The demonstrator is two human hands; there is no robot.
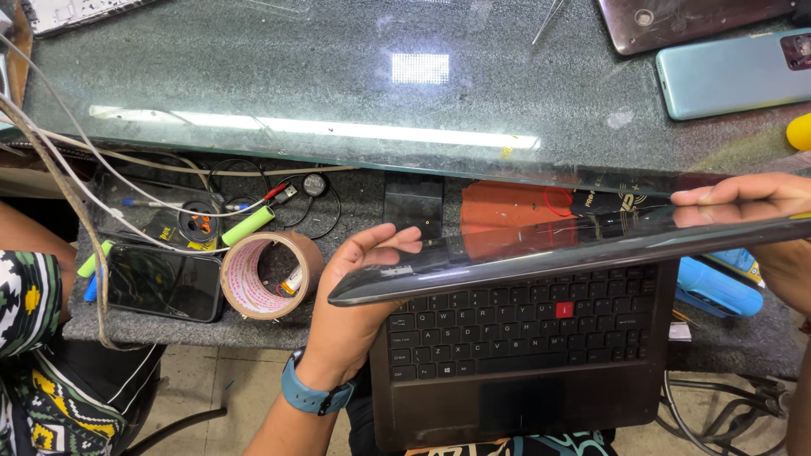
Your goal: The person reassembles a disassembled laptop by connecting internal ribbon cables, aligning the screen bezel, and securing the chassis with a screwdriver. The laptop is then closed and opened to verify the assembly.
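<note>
In the head view, a dark laptop (524,355) is seen at 6 o'clock, its base resting at the table's near edge with the keyboard facing up. Its lid (574,241) is tilted over the keys and is viewed almost edge-on, so the screen face is hidden. The left hand (351,291), at 7 o'clock with a blue wristband (314,395) on the wrist, is wrapped around the lid's left corner, the thumb laid on top and the fingers concealed beneath. The right hand (760,211), at 3 o'clock, is clamped on the lid's right edge; only the fingers on top are seen, the rest being cut off by the frame.

A roll of brown tape (269,274) lies just beside the left hand at 9 o'clock, with a black phone (165,283) further left and a tangle of cables (169,203) behind. A glass shelf (338,93) spans 12 o'clock, and what lies under it is blurred by reflections. 2 phones, 1 pale blue (731,72) and 1 dark (684,21), are cut off at 1 o'clock. A patterned sleeve (25,295) of another person is partly seen at 8 o'clock.
</note>
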